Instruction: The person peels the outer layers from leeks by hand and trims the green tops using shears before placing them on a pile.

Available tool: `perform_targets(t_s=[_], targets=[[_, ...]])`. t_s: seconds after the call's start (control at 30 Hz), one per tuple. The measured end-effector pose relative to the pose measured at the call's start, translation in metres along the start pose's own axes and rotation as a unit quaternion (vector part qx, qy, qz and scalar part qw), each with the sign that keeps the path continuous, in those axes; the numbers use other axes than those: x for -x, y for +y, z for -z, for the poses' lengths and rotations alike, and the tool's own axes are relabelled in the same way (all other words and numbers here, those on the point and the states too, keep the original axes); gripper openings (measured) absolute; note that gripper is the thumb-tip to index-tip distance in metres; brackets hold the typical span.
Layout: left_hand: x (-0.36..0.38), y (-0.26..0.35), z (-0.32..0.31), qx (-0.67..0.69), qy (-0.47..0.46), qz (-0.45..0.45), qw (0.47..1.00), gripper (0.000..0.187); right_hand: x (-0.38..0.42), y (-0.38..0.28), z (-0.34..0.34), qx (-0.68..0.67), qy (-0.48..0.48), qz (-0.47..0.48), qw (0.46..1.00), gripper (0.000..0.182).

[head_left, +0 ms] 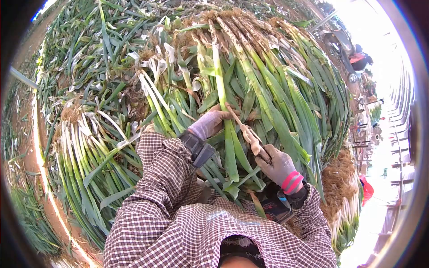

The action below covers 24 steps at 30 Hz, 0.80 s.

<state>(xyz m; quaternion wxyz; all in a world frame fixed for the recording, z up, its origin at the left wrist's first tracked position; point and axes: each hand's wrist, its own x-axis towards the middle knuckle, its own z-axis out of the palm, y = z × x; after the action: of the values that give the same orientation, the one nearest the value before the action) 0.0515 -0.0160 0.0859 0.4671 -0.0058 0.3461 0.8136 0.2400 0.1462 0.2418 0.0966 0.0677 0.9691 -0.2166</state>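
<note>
My left hand (210,123), in a pale glove, is closed round the green stalk of a leek (219,76), whose root end points up and away from me. Its leaves hang down between my hands. My right hand (275,164), gloved with a pink band at the wrist, is closed on a strip of brown, withered leaf (251,137). The strip runs up from my right fingers across the stalk beside my left hand. Just beyond my hands lies a pile of untrimmed leeks (254,67) with soil on their roots.
At the left lies a bunch of cleaner leeks (80,143). Cut leaves (94,44) cover the ground at the upper left. Roots of stacked leeks (342,178) show at the right. A parked vehicle (342,49) stands at the upper right, with a red bag (367,190) lower down.
</note>
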Motion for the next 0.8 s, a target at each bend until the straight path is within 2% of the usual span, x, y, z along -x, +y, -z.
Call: perform_targets(t_s=[0.1, 0.17, 0.3, 0.43, 0.53, 0.63, 0.73, 0.8], targets=[[0.009, 0.004, -0.007, -0.021, -0.016, -0.001, 1.0, 0.045, -0.023, -0.006, -0.001, 0.019, 0.009, 0.005, 1.0, 0.032], [0.015, 0.006, -0.016, 0.011, -0.025, -0.02, 0.999, 0.042, -0.048, -0.009, -0.005, 0.019, 0.045, 0.025, 0.999, 0.034], [0.011, 0.0, -0.012, 0.054, -0.075, -0.03, 0.995, 0.038, -0.124, -0.012, -0.004, 0.055, 0.051, 0.016, 0.997, 0.039], [0.013, -0.002, -0.013, 0.068, -0.062, -0.026, 0.995, 0.039, -0.208, -0.011, -0.003, 0.079, 0.054, -0.011, 0.995, 0.05], [0.015, 0.003, -0.014, 0.081, -0.052, -0.014, 0.995, 0.041, -0.267, -0.01, -0.005, 0.092, 0.125, 0.016, 0.988, 0.045], [0.02, 0.013, -0.021, 0.098, -0.037, 0.007, 0.995, 0.042, -0.315, -0.021, 0.005, 0.124, 0.113, -0.004, 0.986, 0.047], [0.027, 0.019, -0.027, 0.127, -0.041, 0.028, 0.991, 0.043, -0.388, 0.027, -0.009, 0.107, 0.143, 0.029, 0.984, 0.042], [0.027, 0.018, -0.025, 0.151, -0.061, 0.041, 0.986, 0.042, -0.377, 0.036, -0.005, 0.074, 0.135, 0.071, 0.985, 0.039]])
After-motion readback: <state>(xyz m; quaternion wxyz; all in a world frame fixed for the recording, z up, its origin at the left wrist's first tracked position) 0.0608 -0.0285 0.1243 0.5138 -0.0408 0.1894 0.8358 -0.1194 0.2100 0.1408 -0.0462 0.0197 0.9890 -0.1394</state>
